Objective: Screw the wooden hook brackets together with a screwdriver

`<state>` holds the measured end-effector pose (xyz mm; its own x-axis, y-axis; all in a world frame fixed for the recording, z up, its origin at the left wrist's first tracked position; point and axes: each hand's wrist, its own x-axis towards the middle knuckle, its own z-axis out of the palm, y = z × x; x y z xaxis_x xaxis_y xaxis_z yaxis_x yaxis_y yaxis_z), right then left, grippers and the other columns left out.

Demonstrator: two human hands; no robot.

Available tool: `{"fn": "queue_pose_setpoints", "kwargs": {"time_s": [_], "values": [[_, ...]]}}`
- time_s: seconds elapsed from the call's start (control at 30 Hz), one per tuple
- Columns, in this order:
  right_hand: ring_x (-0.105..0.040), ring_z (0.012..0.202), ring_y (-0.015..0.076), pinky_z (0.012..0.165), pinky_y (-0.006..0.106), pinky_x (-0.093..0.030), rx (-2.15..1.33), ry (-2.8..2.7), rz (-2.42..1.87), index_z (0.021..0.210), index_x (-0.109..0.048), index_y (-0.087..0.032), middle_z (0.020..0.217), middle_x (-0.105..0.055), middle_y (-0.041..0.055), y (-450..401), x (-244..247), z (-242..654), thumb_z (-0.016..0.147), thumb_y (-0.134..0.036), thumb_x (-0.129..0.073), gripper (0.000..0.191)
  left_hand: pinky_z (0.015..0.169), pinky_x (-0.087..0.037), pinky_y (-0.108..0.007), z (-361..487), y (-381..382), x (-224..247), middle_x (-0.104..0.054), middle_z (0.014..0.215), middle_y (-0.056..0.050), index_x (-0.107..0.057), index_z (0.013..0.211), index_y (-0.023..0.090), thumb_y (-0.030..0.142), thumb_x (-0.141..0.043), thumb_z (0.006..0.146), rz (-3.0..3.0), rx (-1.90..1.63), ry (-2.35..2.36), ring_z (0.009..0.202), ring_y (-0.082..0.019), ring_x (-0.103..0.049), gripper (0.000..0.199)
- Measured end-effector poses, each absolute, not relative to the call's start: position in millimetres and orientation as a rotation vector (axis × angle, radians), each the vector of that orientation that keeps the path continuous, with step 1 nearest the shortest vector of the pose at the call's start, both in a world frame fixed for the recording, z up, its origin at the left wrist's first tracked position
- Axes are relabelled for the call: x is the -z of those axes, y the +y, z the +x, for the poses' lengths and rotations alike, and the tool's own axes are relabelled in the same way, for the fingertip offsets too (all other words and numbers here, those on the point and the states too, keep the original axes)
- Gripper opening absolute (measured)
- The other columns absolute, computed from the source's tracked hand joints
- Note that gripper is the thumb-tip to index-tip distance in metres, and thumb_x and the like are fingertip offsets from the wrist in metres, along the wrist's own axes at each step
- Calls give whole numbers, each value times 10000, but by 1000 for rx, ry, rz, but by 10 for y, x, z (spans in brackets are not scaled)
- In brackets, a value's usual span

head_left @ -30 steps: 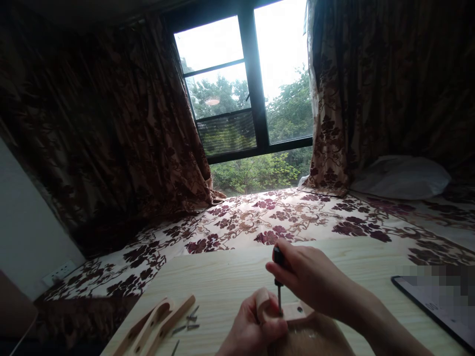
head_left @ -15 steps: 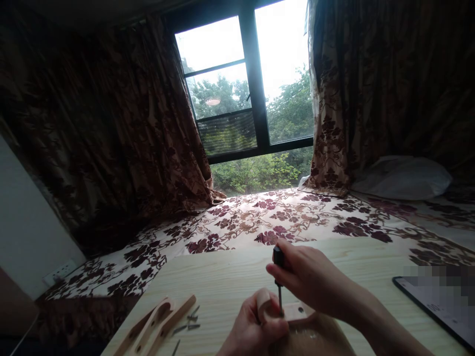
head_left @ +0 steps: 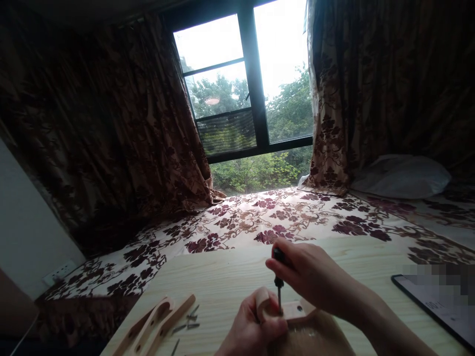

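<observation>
Wooden hook [head_left: 293,311] lies on a brown block [head_left: 311,341] at the worktop's [head_left: 211,277] near edge, left hand [head_left: 254,326] pinching its curved end, right hand [head_left: 315,274] closed around the screwdriver [head_left: 279,283], tip down at the hook. Spare wooden pieces [head_left: 163,324] lie toward the near left corner, loose screws [head_left: 192,325] just beside; a phone [head_left: 426,306] lies along the right edge. Beyond, on the bed [head_left: 274,217], a pale bag [head_left: 404,175], contents unclear.

Purple-and-brown flowers pattern the cream cloth [head_left: 245,225]; the screwdriver handle [head_left: 278,255] is black.
</observation>
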<state>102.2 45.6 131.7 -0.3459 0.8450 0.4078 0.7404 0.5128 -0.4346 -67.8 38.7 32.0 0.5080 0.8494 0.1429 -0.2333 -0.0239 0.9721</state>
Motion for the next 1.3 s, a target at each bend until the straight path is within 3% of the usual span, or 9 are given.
{"fn": "queue_pose_setpoints", "kwargs": {"time_s": [0.27,0.53,0.73,1.07,1.3], "values": [[-475,562,109,522,219,-276,-366,-2249,-1087,763,-507,-219,644,-581,-41,366,-1366,1024,856,-263,-577,124,551,-220,-238,-695,425,-180,-416,643,57,-450,712,189,390,-788,651,1261,-957,598,569,-65,-311,398],[-463,557,131,530,251,-265,-224,-2134,-1306,722,-431,-211,615,-552,-15,476,-1254,966,872,-300,-530,201,524,-192,-234,-692,403,-241,-411,656,66,-450,728,187,385,-778,676,1309,-965,585,550,-51,-281,387],[-463,563,111,523,228,-286,-406,-2184,-1141,746,-490,-220,624,-552,-45,397,-1339,998,827,-248,-559,110,496,-178,-239,-700,435,-153,-398,648,67,-428,731,195,378,-772,684,1268,-954,513,517,-43,-269,392],[-444,530,120,522,247,-270,-288,-2115,-1262,680,-416,-216,580,-534,-30,463,-1215,920,866,-319,-526,239,494,-193,-233,-691,421,-202,-413,633,64,-442,705,190,378,-785,669,1283,-971,536,510,-42,-286,393],[-469,557,112,517,220,-292,-393,-2184,-1120,713,-485,-218,621,-557,-41,400,-1316,995,821,-232,-540,122,481,-176,-227,-688,399,-203,-370,571,85,-461,728,195,378,-795,662,1231,-958,526,477,-39,-264,386]]}}
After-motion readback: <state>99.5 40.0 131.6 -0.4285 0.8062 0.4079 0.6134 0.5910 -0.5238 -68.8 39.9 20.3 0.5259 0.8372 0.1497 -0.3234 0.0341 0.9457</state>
